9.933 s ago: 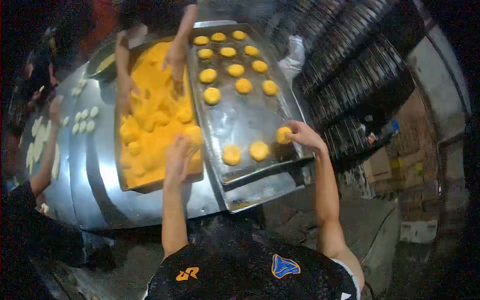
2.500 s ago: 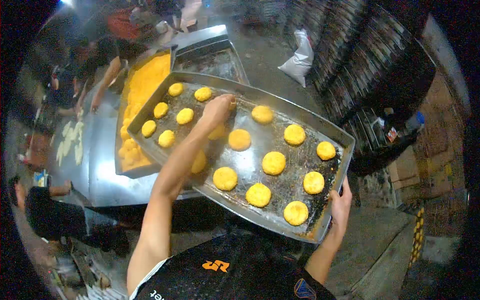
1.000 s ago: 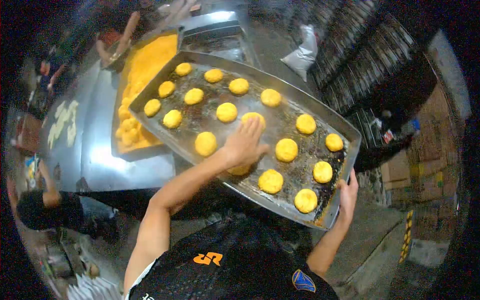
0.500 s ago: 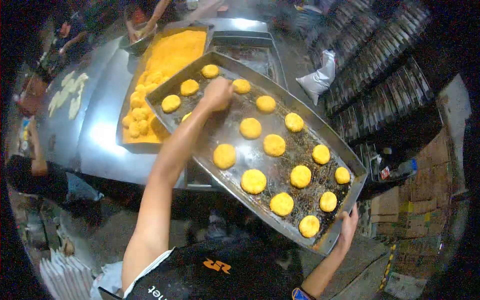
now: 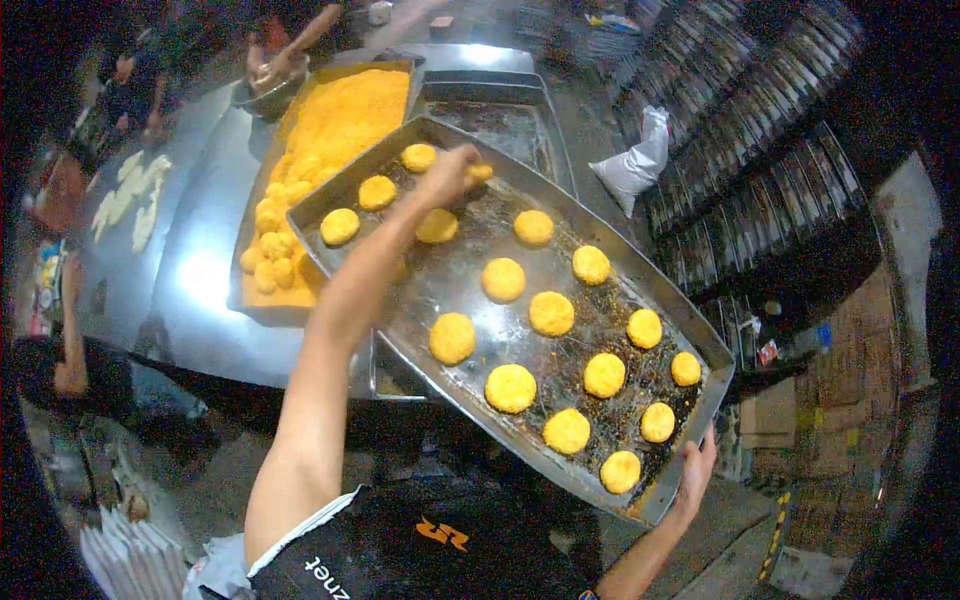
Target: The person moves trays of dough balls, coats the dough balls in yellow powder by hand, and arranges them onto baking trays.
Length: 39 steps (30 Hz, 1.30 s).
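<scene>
A large metal baking tray [image 5: 470,375] is held tilted in front of my body, with several flat yellow dough rounds [image 5: 552,314] spread over it. My right hand [image 5: 697,472] grips the tray at its near right corner. Reaching across to the tray's far side, my left hand [image 5: 450,180] has its fingers closed on one yellow dough round [image 5: 481,173]. Another round [image 5: 437,226] lies on the tray just below that wrist. Behind the tray's left end, a trough [image 5: 268,316] holds orange-yellow crumbs and several yellow dough balls [image 5: 275,250].
A metal table [image 5: 190,320] carries pale dough strips [image 5: 133,195] on the left. Behind stands another dark tray [image 5: 490,125]. Another person's hands [image 5: 275,70] work at a bowl. At right are a white sack [image 5: 637,155], stacked trays [image 5: 780,190] and cardboard boxes [image 5: 835,400].
My left hand has moved slightly right and up onto the dough round at the tray's far edge. A round formerly hidden under the hand now shows. My right hand keeps its hold.
</scene>
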Tool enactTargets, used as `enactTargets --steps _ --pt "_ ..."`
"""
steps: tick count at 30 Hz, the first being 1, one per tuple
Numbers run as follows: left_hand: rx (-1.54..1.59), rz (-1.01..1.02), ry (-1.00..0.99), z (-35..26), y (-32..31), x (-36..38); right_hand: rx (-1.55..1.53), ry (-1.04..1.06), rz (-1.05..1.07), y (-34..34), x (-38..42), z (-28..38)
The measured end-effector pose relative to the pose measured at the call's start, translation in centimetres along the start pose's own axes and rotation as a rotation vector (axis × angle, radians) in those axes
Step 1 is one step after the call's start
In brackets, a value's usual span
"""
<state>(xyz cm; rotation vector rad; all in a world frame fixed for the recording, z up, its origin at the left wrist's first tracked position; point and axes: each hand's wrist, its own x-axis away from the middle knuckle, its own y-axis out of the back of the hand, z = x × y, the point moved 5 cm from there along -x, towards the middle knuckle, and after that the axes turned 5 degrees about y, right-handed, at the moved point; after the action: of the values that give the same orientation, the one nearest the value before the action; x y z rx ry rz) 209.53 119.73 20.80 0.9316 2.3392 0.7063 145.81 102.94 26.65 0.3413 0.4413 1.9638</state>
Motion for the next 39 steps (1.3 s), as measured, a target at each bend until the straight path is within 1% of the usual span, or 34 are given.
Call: enactTargets --steps 1,3,4,5,7,8,9,10,11,12,13,14,15,16,17,18,19,20,22,23,24,25,26,27,28,30,31,32,33,35,37,39 --pt "-0.387 0.034 -0.08 -1.4 -0.9 0.9 -0.004 0.013 -0.012 0.0 -0.1 -0.1" --pt "-0.444 0.132 -0.043 -5.1 -1.6 4.3 0.034 0.028 -0.019 0.7 -0.3 -1.5" --pt "-0.496 0.108 0.015 -5.0 -2.1 4.2 0.067 0.042 -0.044 0.6 -0.6 -1.3" --pt "-0.5 0.103 0.024 -4.8 -2.2 4.1 0.066 0.046 -0.034 0.6 -0.8 -1.3" --pt "-0.406 -0.1 0.032 -4.1 -1.9 4.1 0.093 -0.106 0.055 0.7 -0.7 -1.4" --pt "-0.662 -0.162 -0.435 -4.5 -2.8 4.5 0.098 -0.101 0.059 1.0 -0.8 -2.2" --pt "-0.659 -0.171 -0.429 -3.1 -3.2 3.5 0.079 -0.045 0.039 1.4 -1.1 -3.2" --pt "-0.625 0.074 -0.188 -4.2 -1.8 2.3 0.054 0.014 0.017 1.5 -1.5 -3.6" --pt "-0.579 0.319 0.054 -4.1 -1.1 1.9 0.054 0.021 0.019 1.3 -1.7 -3.4" --pt "-0.492 0.211 0.171 -2.6 0.7 0.8 0.039 -0.013 0.03 1.1 -1.3 -2.8" --pt "-0.484 -0.023 0.194 0.0 2.1 -0.8 0.022 -0.044 0.035 0.7 -0.8 -1.8" --pt "-0.494 -0.266 0.152 1.4 3.9 -0.8 0.097 0.006 0.025 0.1 -0.4 -0.1" --pt "-0.588 -0.312 0.168 2.7 4.9 0.2 0.095 0.014 0.013 -0.3 -0.3 0.3" --pt "-0.552 -0.156 0.256 7.6 4.1 -0.7 0.05 0.004 0.01 -0.3 -0.1 0.4" --pt "-0.482 -0.142 0.189 6.1 5.5 0.7 0.008 -0.005 0.009 -0.4 0.0 0.6" --pt "-0.421 -0.152 0.297 6.9 6.3 0.6 0.044 -0.068 0.007 -0.6 0.3 1.2" --pt "-0.36 -0.159 0.407 7.8 6.7 0.4 0.044 -0.069 0.003 -0.5 0.2 0.8" --pt "-0.359 -0.157 0.406 8.2 6.6 0.4 0.038 -0.039 0.006 -0.5 0.0 0.3" --pt "-0.304 -0.041 0.133 8.0 4.8 0.7 0.04 -0.019 0.012 -0.5 0.0 0.3" --pt "-0.45 -0.157 -0.03 7.8 3.6 1.1 0.065 0.03 -0.014 -0.7 0.0 1.0" --pt "-0.374 0.074 0.042 9.6 3.2 0.3 0.089 0.075 -0.035 -0.8 0.3 1.3" --pt "-0.294 0.3 0.115 6.8 4.7 0.6 0.09 0.066 -0.023 -0.6 0.5 0.4" --pt "-0.395 0.222 0.064 9.8 4.3 -0.1 0.083 0.053 -0.024 -0.1 -0.1 -0.6" --pt "-0.48 0.273 -0.005 5.5 6.2 2.0 0.081 0.04 -0.017 0.3 -0.8 -1.3" --pt "-0.534 0.393 0.058 2.6 7.1 3.4 0.022 -0.015 0.029 -0.2 -0.5 -0.5" --pt "-0.768 0.658 0.016 -2.9 8.4 7.9 0.065 -0.019 0.033 -0.5 -0.3 0.5" --pt "-0.944 0.806 -0.097 -4.6 7.7 10.7 0.107 -0.023 0.009 -0.5 -0.1 0.5" --pt "-0.676 0.839 0.213 -4.8 7.1 13.8 0.031 -0.02 -0.018 -0.1 -0.4 -0.9" --pt "-0.394 0.844 0.517 -4.9 6.6 17.3 0.028 -0.025 -0.012 0.4 -0.6 -1.5" --pt "-0.592 0.322 0.314 -4.0 4.8 21.5 0.035 -0.063 0.039 0.4 -0.9 -2.1" --pt "-0.607 0.283 0.325 -4.9 5.4 21.9 -0.014 -0.053 0.076 0.2 -0.9 -2.4" --pt "-0.476 0.467 0.442 -5.0 6.5 20.8 0.135 0.055 0.062 1.1 -2.0 -3.3"
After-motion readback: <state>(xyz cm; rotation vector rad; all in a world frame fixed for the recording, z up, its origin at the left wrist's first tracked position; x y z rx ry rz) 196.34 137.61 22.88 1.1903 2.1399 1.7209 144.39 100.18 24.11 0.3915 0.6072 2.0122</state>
